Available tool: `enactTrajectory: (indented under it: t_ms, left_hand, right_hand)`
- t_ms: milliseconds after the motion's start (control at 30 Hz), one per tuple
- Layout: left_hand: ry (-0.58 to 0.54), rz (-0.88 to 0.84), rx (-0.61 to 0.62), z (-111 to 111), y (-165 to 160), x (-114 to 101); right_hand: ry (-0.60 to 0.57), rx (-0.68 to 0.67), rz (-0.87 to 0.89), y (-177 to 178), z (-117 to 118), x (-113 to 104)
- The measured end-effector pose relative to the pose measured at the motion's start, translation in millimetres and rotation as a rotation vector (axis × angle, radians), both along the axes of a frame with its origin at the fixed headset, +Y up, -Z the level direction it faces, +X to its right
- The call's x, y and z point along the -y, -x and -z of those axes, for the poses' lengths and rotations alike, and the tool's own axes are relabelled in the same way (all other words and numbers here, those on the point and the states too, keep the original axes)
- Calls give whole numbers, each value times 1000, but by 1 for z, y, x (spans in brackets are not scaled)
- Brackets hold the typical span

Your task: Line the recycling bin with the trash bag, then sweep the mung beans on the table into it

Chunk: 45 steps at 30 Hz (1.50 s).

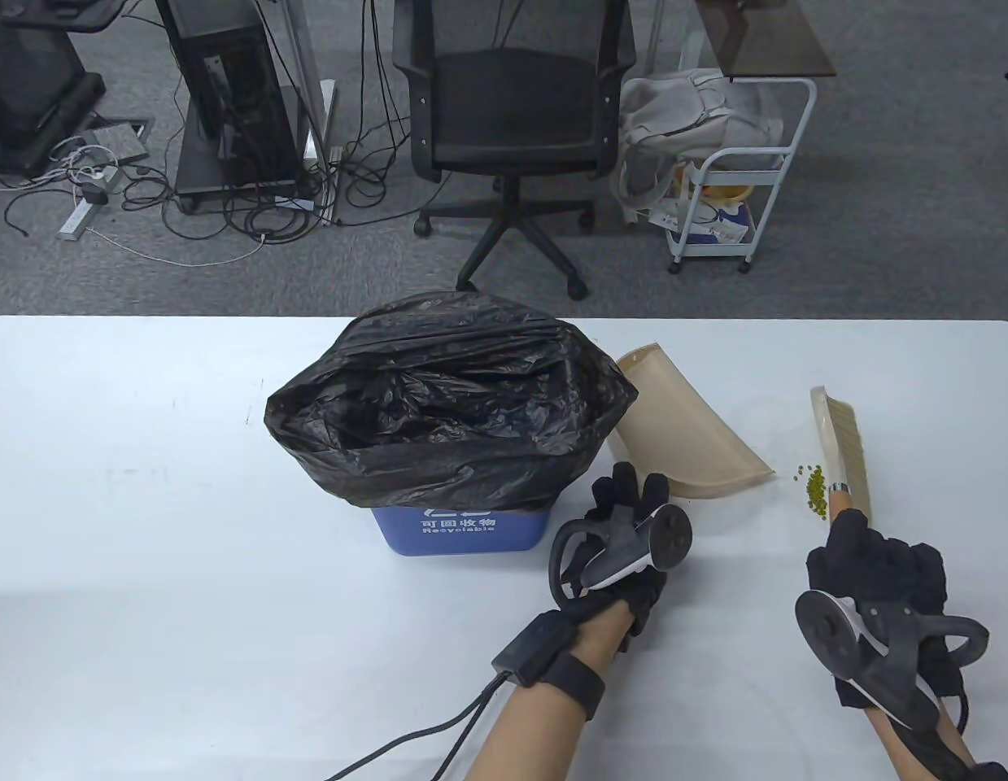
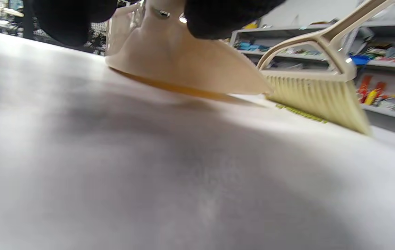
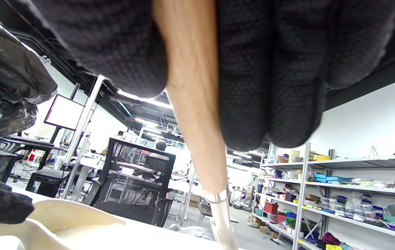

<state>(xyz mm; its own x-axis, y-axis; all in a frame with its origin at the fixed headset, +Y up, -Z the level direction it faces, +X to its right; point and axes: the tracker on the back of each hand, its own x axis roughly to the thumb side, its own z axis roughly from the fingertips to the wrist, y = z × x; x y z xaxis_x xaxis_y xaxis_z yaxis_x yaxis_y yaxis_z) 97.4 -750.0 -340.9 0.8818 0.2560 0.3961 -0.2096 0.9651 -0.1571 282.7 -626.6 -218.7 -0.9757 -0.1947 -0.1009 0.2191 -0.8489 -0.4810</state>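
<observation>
The blue recycling bin (image 1: 459, 529) stands mid-table with a black trash bag (image 1: 447, 407) draped over its rim. A beige dustpan (image 1: 691, 431) lies just right of it, its wide mouth toward a small heap of green mung beans (image 1: 813, 488). My left hand (image 1: 626, 521) holds the dustpan's near left edge; in the left wrist view its fingers (image 2: 69, 21) straddle the dustpan (image 2: 183, 62). My right hand (image 1: 874, 569) grips the wooden handle of the brush (image 1: 841, 447). The brush's bristles (image 2: 315, 100) stand on the table right behind the beans (image 2: 301, 114).
The table's far edge (image 1: 504, 319) runs behind the bin. Beyond it stand an office chair (image 1: 512, 106), a white cart (image 1: 731, 187) and a dark stand with cables (image 1: 227, 106). A cable (image 1: 438, 736) trails from my left wrist.
</observation>
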Motion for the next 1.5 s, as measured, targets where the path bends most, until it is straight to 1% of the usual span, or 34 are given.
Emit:
enactTrajectory:
  t_ms: [67,233,367,467,533,733,867,1000,1167,1500]
  left_hand:
    - [-22,-30,47,-5,8,-7]
    - [-42,-29,161,-23,26,-21]
    - [-39,-23,247,-41,42,-25]
    - [-20,-47,268,-50,49,-25]
    - [-35,-58,286,-55,51,-22]
    - [-35,-48,280,-55,52,-13]
    - [-72,-18,279,-58,48,-7]
    - [-77,5,279,-60,43,-5]
    - [-83,-1,273,-60,43,-4]
    - [-88,0,269,-60,44,-3]
  right_hand:
    - [2,1,5,0,1,0]
    - [4,1,5,0,1,-1]
    - [7,4,26,-4,-1,-1]
    - [1,5,50,-8,-2,-2]
    - [2,4,66,-10,-3,-2]
    - [14,-3,130,-15,-7,-4]
    - [-2,-27,180,-17,-16,-5]
    - [-9,-51,209,-16,-24,-5]
    - [-13,-76,225,-10,-30,-5]
    - [-18,-132,220,11,-35,-12]
